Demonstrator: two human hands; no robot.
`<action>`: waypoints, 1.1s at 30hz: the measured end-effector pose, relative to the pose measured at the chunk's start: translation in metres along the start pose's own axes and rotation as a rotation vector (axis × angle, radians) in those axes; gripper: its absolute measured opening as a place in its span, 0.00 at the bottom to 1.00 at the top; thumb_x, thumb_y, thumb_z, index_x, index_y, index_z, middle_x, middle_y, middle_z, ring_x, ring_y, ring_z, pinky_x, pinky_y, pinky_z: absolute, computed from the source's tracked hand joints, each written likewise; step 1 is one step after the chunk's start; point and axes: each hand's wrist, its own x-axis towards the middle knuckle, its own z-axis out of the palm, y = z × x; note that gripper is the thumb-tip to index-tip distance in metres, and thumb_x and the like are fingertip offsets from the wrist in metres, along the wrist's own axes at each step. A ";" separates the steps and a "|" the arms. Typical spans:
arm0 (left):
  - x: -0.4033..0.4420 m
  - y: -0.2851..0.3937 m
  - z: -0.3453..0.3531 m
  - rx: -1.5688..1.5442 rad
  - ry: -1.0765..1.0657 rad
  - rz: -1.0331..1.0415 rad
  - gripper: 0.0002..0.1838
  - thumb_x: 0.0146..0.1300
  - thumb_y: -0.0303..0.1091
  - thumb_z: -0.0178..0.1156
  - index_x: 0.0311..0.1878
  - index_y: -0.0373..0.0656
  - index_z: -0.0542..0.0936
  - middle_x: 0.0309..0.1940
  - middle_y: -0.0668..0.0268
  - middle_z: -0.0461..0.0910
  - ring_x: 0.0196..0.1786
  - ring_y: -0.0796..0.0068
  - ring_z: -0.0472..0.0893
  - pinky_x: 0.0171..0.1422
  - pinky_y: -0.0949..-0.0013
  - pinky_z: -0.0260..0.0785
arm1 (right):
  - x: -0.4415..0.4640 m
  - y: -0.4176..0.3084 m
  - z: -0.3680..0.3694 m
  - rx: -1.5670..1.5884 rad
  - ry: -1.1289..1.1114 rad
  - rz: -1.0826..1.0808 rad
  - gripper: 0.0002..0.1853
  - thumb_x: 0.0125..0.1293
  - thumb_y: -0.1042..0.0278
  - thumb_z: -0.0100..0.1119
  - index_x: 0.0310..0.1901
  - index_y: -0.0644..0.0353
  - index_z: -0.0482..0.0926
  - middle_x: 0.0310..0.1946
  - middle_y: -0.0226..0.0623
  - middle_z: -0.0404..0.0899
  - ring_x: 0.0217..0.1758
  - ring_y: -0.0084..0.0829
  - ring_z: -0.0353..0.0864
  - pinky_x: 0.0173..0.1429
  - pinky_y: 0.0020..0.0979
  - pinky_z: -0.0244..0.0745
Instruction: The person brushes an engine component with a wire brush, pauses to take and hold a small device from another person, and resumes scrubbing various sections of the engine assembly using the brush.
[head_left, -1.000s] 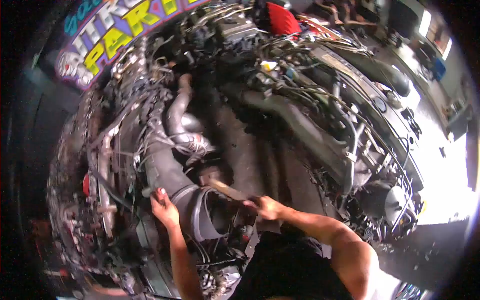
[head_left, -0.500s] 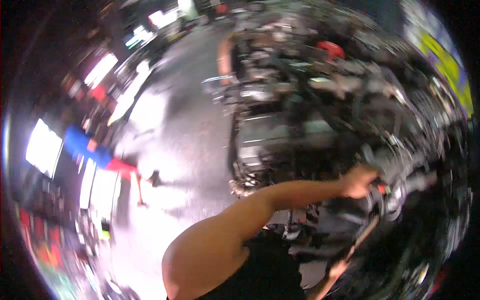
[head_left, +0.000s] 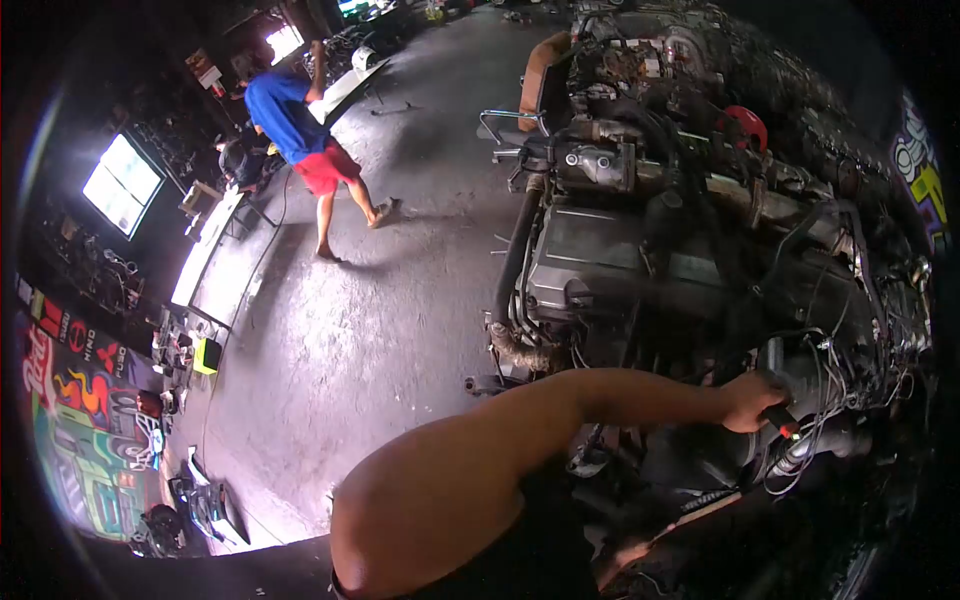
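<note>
My left arm reaches across to the right in the head view. My left hand [head_left: 752, 402] is closed around a short dark tool with a red and pale-green end [head_left: 787, 424], whose kind I cannot make out. It is beside a bundle of thin cables [head_left: 815, 400] and a metal pipe [head_left: 795, 455] on a large engine [head_left: 620, 245]. Lower down, my right hand [head_left: 630, 555] is partly in shadow. Its fingers are around a long brush with a wooden handle [head_left: 710, 510] and dark bristles along one side. The brush lies slanted below the cables.
More engine parts fill the right and far side, with a red round object [head_left: 745, 128] among them. A person in a blue shirt [head_left: 288, 115] walks on the grey floor [head_left: 340, 330] at left. Benches [head_left: 215, 250], a painted banner [head_left: 85, 400] and scattered parts [head_left: 205, 505] line the left.
The view has turned and become sharper. The walking person and the engine now appear higher and farther right. Both hands stay near the same engine area, the right hand now lower in view.
</note>
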 end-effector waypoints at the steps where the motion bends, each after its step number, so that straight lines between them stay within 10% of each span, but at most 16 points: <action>1: 0.000 -0.001 0.000 -0.009 -0.009 -0.001 0.21 0.42 0.31 0.64 0.43 0.40 0.72 0.37 0.54 0.73 0.45 0.49 0.75 0.46 0.53 0.68 | -0.016 0.005 -0.001 -0.035 0.012 0.029 0.29 0.67 0.61 0.34 0.68 0.63 0.54 0.66 0.54 0.57 0.66 0.46 0.62 0.68 0.40 0.56; 10: 0.001 0.007 -0.005 0.014 0.026 -0.009 0.22 0.42 0.32 0.63 0.44 0.39 0.73 0.38 0.54 0.74 0.44 0.48 0.75 0.47 0.53 0.68 | -0.016 0.030 -0.002 0.206 0.095 0.013 0.28 0.65 0.72 0.38 0.68 0.63 0.56 0.64 0.57 0.60 0.65 0.47 0.63 0.68 0.38 0.56; 11: 0.000 0.006 -0.003 0.008 0.027 -0.008 0.22 0.42 0.32 0.63 0.44 0.39 0.73 0.38 0.54 0.74 0.44 0.48 0.75 0.47 0.53 0.68 | 0.028 -0.010 -0.024 -0.010 0.127 -0.254 0.29 0.63 0.71 0.38 0.68 0.63 0.56 0.64 0.56 0.61 0.64 0.49 0.64 0.66 0.39 0.60; 16: 0.001 -0.001 -0.002 0.019 0.014 0.005 0.24 0.43 0.34 0.65 0.46 0.39 0.73 0.37 0.53 0.75 0.43 0.49 0.76 0.47 0.53 0.69 | 0.020 0.093 -0.008 -0.473 0.042 -0.047 0.30 0.64 0.67 0.43 0.69 0.59 0.56 0.64 0.52 0.63 0.61 0.49 0.68 0.62 0.38 0.64; 25: 0.003 0.002 -0.001 0.024 -0.002 0.023 0.22 0.43 0.33 0.64 0.45 0.38 0.74 0.36 0.52 0.76 0.42 0.49 0.77 0.48 0.53 0.69 | -0.074 0.028 -0.003 -0.446 0.075 -0.032 0.30 0.64 0.68 0.43 0.69 0.58 0.56 0.63 0.49 0.65 0.59 0.50 0.69 0.62 0.39 0.65; 27: 0.003 0.005 -0.005 0.023 -0.034 -0.010 0.22 0.43 0.32 0.64 0.45 0.40 0.74 0.38 0.52 0.75 0.44 0.50 0.76 0.48 0.53 0.69 | -0.036 0.014 -0.005 0.812 0.172 0.519 0.31 0.59 0.72 0.52 0.66 0.63 0.60 0.58 0.53 0.69 0.58 0.56 0.69 0.60 0.46 0.65; 29: 0.000 0.005 0.001 -0.019 -0.025 -0.014 0.22 0.43 0.32 0.64 0.45 0.40 0.74 0.40 0.52 0.75 0.45 0.50 0.76 0.48 0.53 0.69 | 0.009 -0.025 -0.027 -0.166 -0.062 0.166 0.35 0.68 0.41 0.37 0.68 0.58 0.56 0.55 0.49 0.71 0.50 0.41 0.73 0.54 0.37 0.68; 33: 0.002 0.001 0.000 0.011 0.020 0.008 0.21 0.43 0.31 0.64 0.44 0.40 0.74 0.42 0.53 0.74 0.47 0.50 0.75 0.49 0.53 0.68 | -0.027 0.005 -0.018 -0.196 -0.124 0.425 0.34 0.68 0.43 0.36 0.69 0.57 0.55 0.49 0.46 0.75 0.40 0.42 0.73 0.46 0.40 0.69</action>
